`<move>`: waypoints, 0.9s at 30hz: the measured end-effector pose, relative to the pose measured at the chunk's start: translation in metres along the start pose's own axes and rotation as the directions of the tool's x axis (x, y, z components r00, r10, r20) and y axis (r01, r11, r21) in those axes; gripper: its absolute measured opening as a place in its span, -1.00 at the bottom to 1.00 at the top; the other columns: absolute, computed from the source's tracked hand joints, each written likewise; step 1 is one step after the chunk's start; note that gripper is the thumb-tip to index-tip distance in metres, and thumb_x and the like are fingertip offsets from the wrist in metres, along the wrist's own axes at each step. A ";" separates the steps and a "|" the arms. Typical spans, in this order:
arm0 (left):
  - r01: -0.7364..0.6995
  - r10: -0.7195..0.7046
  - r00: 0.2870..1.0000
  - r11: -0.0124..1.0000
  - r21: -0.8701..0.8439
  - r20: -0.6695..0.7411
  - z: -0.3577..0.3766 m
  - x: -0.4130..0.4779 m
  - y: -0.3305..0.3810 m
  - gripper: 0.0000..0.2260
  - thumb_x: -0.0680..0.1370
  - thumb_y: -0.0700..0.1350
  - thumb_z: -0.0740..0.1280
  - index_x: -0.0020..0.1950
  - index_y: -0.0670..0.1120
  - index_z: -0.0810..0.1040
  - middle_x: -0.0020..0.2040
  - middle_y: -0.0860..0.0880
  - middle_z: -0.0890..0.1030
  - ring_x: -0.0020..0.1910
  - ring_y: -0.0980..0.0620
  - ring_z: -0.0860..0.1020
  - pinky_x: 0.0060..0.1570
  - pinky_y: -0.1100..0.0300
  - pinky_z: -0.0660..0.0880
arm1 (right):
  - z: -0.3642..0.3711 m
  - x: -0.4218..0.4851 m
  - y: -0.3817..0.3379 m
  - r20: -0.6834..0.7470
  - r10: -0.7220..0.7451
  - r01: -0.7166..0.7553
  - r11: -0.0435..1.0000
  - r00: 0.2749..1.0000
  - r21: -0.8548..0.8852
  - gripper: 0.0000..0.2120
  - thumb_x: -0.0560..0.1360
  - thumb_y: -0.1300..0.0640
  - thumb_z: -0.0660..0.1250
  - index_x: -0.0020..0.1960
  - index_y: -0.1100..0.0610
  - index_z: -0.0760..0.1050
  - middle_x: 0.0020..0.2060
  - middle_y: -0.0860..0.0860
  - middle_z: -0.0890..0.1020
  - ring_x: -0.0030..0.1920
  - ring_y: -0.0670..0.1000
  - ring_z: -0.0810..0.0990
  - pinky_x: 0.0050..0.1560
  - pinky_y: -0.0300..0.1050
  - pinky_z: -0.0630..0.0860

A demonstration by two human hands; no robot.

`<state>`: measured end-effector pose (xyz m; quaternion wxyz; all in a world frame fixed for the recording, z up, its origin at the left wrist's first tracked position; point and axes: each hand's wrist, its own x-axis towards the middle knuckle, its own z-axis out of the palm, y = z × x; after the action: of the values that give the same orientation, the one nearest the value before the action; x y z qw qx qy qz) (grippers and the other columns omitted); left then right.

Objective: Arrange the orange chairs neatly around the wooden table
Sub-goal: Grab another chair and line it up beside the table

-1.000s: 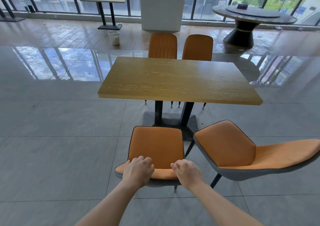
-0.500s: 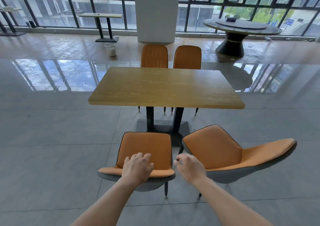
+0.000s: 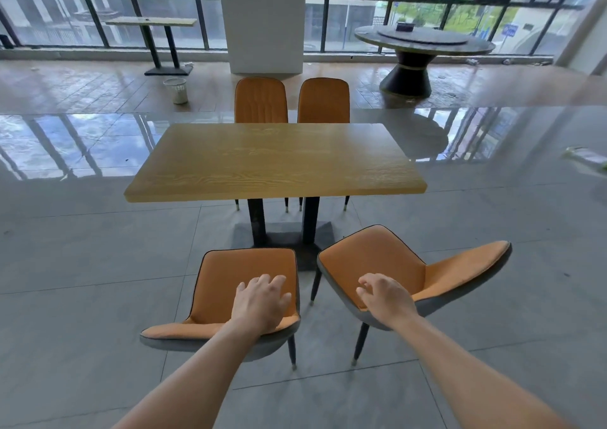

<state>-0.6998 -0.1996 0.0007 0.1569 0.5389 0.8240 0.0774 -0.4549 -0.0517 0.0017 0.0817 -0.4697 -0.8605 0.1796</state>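
The fingers point(image 3: 262, 280) of the left hand point(image 3: 261, 300) are spread and loose now. A second ago they were curled over the top of the back of the near left chair point(image 3: 230, 274). They have let go, and I cannot tell if the palm still touches it.

The fingers point(image 3: 366, 282) of the right hand point(image 3: 384, 297) are bent a little and hold nothing. That hand was on the same chair back a second ago. It has moved over toward 3 o'clock and now hangs above the near edge of the near right chair point(image 3: 377, 257).

The near left chair stands at 7 o'clock from the worktop point(image 3: 276, 159). It is straight and faces the worktop, but it is not pushed under. I think this chair is done for now.

The near right chair, at 5 o'clock, is turned sideways, with its back pointing to 3 o'clock. It likely needs a turn next. Two far chairs point(image 3: 261, 100) sit tucked in at 12 o'clock.
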 end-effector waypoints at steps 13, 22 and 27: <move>-0.148 0.152 0.988 0.983 -0.105 0.029 0.045 0.049 0.179 -0.67 0.66 0.17 0.10 0.29 0.05 0.46 0.15 -0.01 0.59 0.09 -0.01 0.54 0.29 -0.10 0.44 | -0.085 0.028 0.162 -0.017 0.240 -0.240 0.966 0.971 -0.099 -0.72 0.58 0.01 0.25 0.25 -0.01 0.54 0.20 -0.01 0.62 0.18 0.08 0.56 0.09 -0.02 0.52; -0.095 0.109 0.991 0.982 -0.160 0.078 0.103 0.086 0.346 -0.67 0.65 0.18 0.14 0.32 0.04 0.42 0.15 -0.04 0.55 0.09 -0.09 0.53 0.15 -0.05 0.50 | -0.113 0.060 0.296 0.143 0.089 -0.079 0.994 0.986 -0.072 -0.71 0.58 0.03 0.20 0.24 0.01 0.56 0.18 -0.02 0.60 0.17 0.05 0.54 0.06 -0.01 0.51; -0.090 0.121 0.982 0.975 -0.202 0.147 0.124 0.102 0.407 -0.69 0.65 0.17 0.14 0.31 0.05 0.40 0.12 -0.08 0.51 0.06 -0.14 0.50 0.10 -0.08 0.49 | -0.120 0.076 0.329 0.196 -0.116 0.134 0.987 0.974 -0.083 -0.77 0.58 -0.04 0.25 0.12 -0.01 0.61 0.08 -0.06 0.64 0.10 0.00 0.56 0.01 -0.15 0.38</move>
<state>-0.3436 0.0538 -0.0128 0.2692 0.5683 0.7677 0.1227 -0.2029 0.2029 -0.0165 -0.0125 -0.3985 -0.8998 0.1769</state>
